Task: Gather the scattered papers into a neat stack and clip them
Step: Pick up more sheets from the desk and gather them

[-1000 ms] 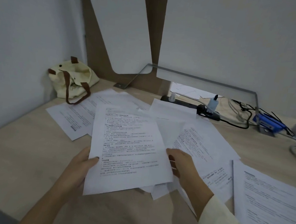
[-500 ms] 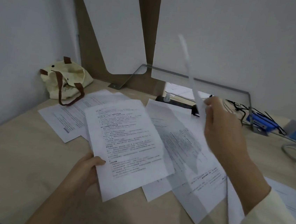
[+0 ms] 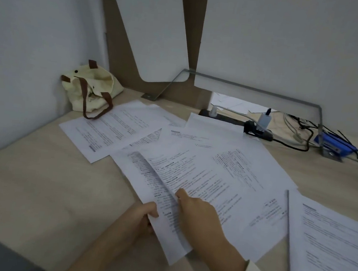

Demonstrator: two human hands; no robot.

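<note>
Printed white sheets lie scattered over the pale wooden desk (image 3: pixel 35 186). My left hand (image 3: pixel 143 217) pinches the near edge of a tilted sheet (image 3: pixel 156 194) close to me. My right hand (image 3: pixel 198 212) lies flat on a second sheet (image 3: pixel 202 177) that overlaps the first, its fingertips at the seam between them. More papers (image 3: pixel 112 132) spread at the back left, others (image 3: pixel 248 162) in the middle. A separate pile (image 3: pixel 333 251) lies at the right edge. No clip is visible.
A cream tote bag (image 3: pixel 90 90) with brown handles sits in the back left corner. A black power strip (image 3: pixel 230 119) with plugs, tangled cables (image 3: pixel 295 134) and a blue device (image 3: pixel 331 147) line the back right. White panels and a metal bracket (image 3: pixel 255 91) stand behind the desk.
My right hand had lifted a sheet into the air; now it has come down and presses that sheet onto the one my left hand holds. The left-hand sheet has tilted.
</note>
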